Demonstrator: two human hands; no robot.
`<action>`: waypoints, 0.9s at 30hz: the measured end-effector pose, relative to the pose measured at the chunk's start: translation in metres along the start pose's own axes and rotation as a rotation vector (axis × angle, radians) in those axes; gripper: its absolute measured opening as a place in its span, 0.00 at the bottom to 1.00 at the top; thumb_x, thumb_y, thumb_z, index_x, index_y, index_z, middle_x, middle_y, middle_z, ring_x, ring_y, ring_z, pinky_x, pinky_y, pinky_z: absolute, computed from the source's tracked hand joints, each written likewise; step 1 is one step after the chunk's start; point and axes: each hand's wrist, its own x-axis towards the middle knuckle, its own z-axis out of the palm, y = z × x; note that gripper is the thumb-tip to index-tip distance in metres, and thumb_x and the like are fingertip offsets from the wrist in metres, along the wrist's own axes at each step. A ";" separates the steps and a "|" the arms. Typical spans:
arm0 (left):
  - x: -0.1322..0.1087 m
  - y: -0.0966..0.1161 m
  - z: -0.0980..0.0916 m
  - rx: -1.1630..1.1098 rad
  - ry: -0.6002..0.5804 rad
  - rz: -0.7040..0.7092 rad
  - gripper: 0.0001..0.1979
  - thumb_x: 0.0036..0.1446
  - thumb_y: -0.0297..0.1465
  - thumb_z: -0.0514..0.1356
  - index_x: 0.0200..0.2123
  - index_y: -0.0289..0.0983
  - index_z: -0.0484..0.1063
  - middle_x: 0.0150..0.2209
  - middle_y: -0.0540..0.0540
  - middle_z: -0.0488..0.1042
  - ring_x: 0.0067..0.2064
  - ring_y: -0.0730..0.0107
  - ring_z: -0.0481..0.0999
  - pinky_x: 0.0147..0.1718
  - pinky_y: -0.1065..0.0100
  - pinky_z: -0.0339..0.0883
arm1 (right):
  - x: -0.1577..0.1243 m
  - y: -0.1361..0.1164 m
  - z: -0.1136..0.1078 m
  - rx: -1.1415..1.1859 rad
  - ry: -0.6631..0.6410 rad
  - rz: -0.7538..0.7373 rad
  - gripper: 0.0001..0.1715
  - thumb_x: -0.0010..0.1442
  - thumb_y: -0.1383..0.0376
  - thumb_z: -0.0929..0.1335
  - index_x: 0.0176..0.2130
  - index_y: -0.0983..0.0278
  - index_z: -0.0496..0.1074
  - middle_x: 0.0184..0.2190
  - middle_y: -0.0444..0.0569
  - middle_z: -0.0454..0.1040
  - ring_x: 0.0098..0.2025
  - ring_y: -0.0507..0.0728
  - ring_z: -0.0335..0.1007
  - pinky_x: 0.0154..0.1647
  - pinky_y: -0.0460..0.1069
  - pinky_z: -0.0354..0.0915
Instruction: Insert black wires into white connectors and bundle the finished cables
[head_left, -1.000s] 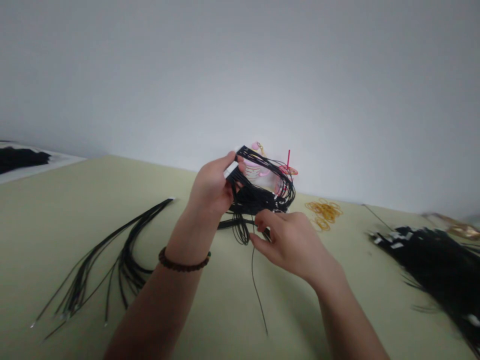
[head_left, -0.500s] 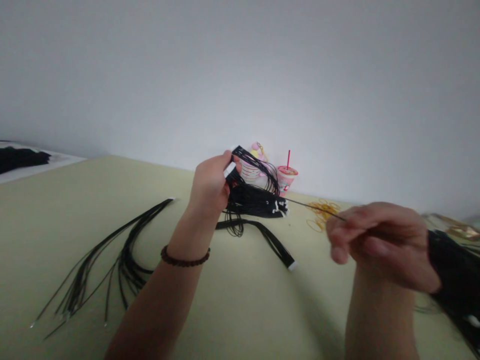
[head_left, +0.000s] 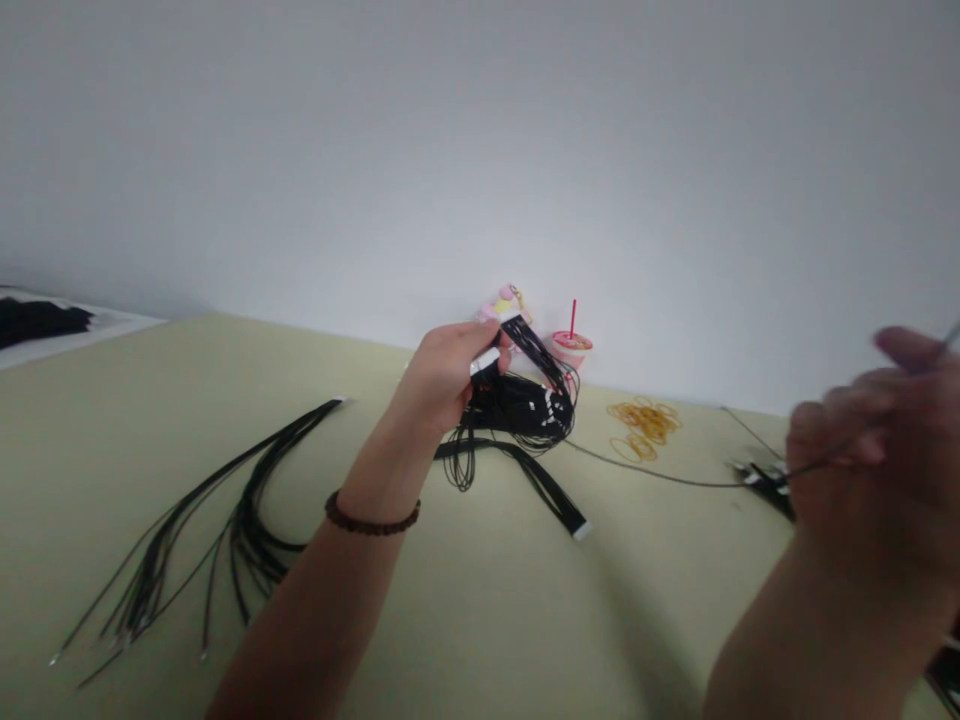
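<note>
My left hand [head_left: 446,378] is closed around a black wire harness [head_left: 534,347] with white connectors [head_left: 485,362] at its end. Loops of its thin wires hang below and to the right of the fingers. A single black wire [head_left: 660,476] sags from near that harness across to my right hand [head_left: 870,450], which is raised at the right and blurred, its fingers curled on the wire. Directly behind the left hand lies a pile of black cables [head_left: 517,408] with small white ends. Another harness [head_left: 551,488] rests on the table in front of it.
A fanned-out black wire bundle [head_left: 255,490] lies left of my forearm. Yellow rubber bands [head_left: 646,420] are heaped right of centre. A pink cup [head_left: 571,343] with a red straw stands by the wall. More black cables [head_left: 772,490] show beside my right hand.
My right hand has moved right and up, and the wire, taut before, now hangs slack. My left hand has shifted slightly right with the harness.
</note>
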 end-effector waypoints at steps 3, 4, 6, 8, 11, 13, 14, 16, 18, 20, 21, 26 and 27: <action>-0.005 0.002 0.009 -0.037 -0.040 -0.059 0.16 0.60 0.29 0.56 0.21 0.32 0.71 0.18 0.49 0.67 0.19 0.79 0.63 0.19 0.76 0.55 | -0.014 -0.005 0.038 0.025 0.095 0.051 0.03 0.55 0.66 0.72 0.30 0.59 0.79 0.18 0.41 0.69 0.15 0.47 0.57 0.15 0.47 0.51; -0.007 0.003 0.012 -0.052 -0.060 -0.083 0.16 0.60 0.28 0.55 0.20 0.32 0.71 0.17 0.50 0.66 0.19 0.79 0.63 0.19 0.76 0.56 | -0.020 -0.005 0.050 -0.012 0.024 0.081 0.03 0.55 0.65 0.72 0.29 0.60 0.79 0.16 0.40 0.68 0.15 0.47 0.58 0.15 0.46 0.51; -0.011 0.005 0.018 -0.066 -0.120 -0.111 0.18 0.61 0.28 0.54 0.19 0.32 0.71 0.17 0.50 0.65 0.19 0.79 0.64 0.20 0.76 0.58 | -0.033 -0.004 0.071 -0.144 -0.141 0.085 0.05 0.55 0.65 0.72 0.28 0.63 0.78 0.15 0.40 0.68 0.16 0.47 0.60 0.16 0.45 0.53; -0.015 0.007 0.022 -0.050 -0.182 -0.112 0.20 0.62 0.28 0.53 0.17 0.32 0.69 0.17 0.50 0.65 0.19 0.80 0.64 0.21 0.77 0.60 | -0.043 -0.002 0.084 -0.272 -0.268 0.000 0.08 0.56 0.66 0.70 0.26 0.64 0.77 0.15 0.41 0.69 0.17 0.47 0.61 0.18 0.44 0.56; -0.018 0.008 0.025 -0.023 -0.219 -0.094 0.22 0.62 0.28 0.54 0.15 0.33 0.68 0.18 0.49 0.66 0.20 0.79 0.65 0.23 0.77 0.60 | -0.050 0.002 0.093 -0.374 -0.359 -0.082 0.09 0.58 0.67 0.68 0.27 0.65 0.77 0.18 0.42 0.72 0.18 0.47 0.64 0.21 0.44 0.58; -0.019 0.007 0.027 -0.013 -0.217 -0.099 0.21 0.62 0.27 0.54 0.16 0.33 0.69 0.18 0.48 0.67 0.21 0.78 0.65 0.23 0.78 0.60 | -0.050 0.005 0.093 -0.394 -0.372 -0.077 0.10 0.59 0.66 0.68 0.29 0.65 0.78 0.18 0.42 0.73 0.19 0.47 0.64 0.21 0.43 0.58; -0.020 0.007 0.028 -0.009 -0.215 -0.108 0.21 0.62 0.27 0.54 0.16 0.33 0.70 0.17 0.48 0.67 0.21 0.78 0.65 0.23 0.78 0.60 | -0.049 0.006 0.092 -0.397 -0.368 -0.068 0.10 0.59 0.66 0.68 0.29 0.65 0.78 0.18 0.42 0.73 0.19 0.47 0.64 0.21 0.43 0.58; -0.019 0.005 0.029 0.003 -0.217 -0.120 0.20 0.62 0.28 0.54 0.17 0.34 0.71 0.17 0.48 0.67 0.21 0.77 0.66 0.24 0.77 0.61 | -0.048 0.008 0.091 -0.384 -0.370 -0.035 0.11 0.59 0.66 0.67 0.29 0.66 0.78 0.18 0.42 0.72 0.19 0.47 0.63 0.21 0.43 0.57; -0.018 0.004 0.029 0.016 -0.227 -0.117 0.20 0.61 0.29 0.54 0.16 0.34 0.71 0.17 0.48 0.67 0.21 0.77 0.66 0.24 0.77 0.61 | -0.048 0.009 0.090 -0.358 -0.382 0.001 0.11 0.59 0.66 0.67 0.28 0.66 0.78 0.17 0.42 0.71 0.18 0.47 0.62 0.21 0.43 0.56; -0.018 0.002 0.029 0.027 -0.237 -0.101 0.20 0.61 0.30 0.54 0.17 0.34 0.71 0.17 0.49 0.68 0.21 0.77 0.66 0.24 0.77 0.60 | -0.047 0.010 0.090 -0.336 -0.402 0.033 0.12 0.59 0.65 0.67 0.28 0.66 0.78 0.17 0.42 0.70 0.18 0.47 0.62 0.20 0.43 0.54; -0.018 0.002 0.029 0.033 -0.240 -0.092 0.19 0.60 0.30 0.55 0.17 0.34 0.71 0.17 0.49 0.68 0.21 0.78 0.66 0.23 0.77 0.59 | -0.047 0.010 0.091 -0.329 -0.410 0.049 0.12 0.59 0.65 0.67 0.28 0.66 0.77 0.17 0.42 0.70 0.18 0.47 0.61 0.20 0.43 0.54; -0.020 0.001 0.029 0.086 -0.215 -0.077 0.17 0.59 0.29 0.56 0.18 0.34 0.71 0.16 0.49 0.68 0.20 0.78 0.65 0.21 0.77 0.57 | -0.046 0.010 0.090 -0.316 -0.445 0.124 0.13 0.60 0.64 0.66 0.28 0.66 0.76 0.17 0.42 0.69 0.19 0.47 0.59 0.20 0.43 0.52; -0.020 0.001 0.029 0.095 -0.210 -0.073 0.17 0.59 0.29 0.56 0.18 0.34 0.71 0.16 0.49 0.68 0.20 0.78 0.65 0.21 0.77 0.56 | -0.046 0.010 0.090 -0.310 -0.455 0.131 0.14 0.61 0.64 0.65 0.28 0.66 0.76 0.18 0.42 0.69 0.20 0.48 0.59 0.20 0.43 0.52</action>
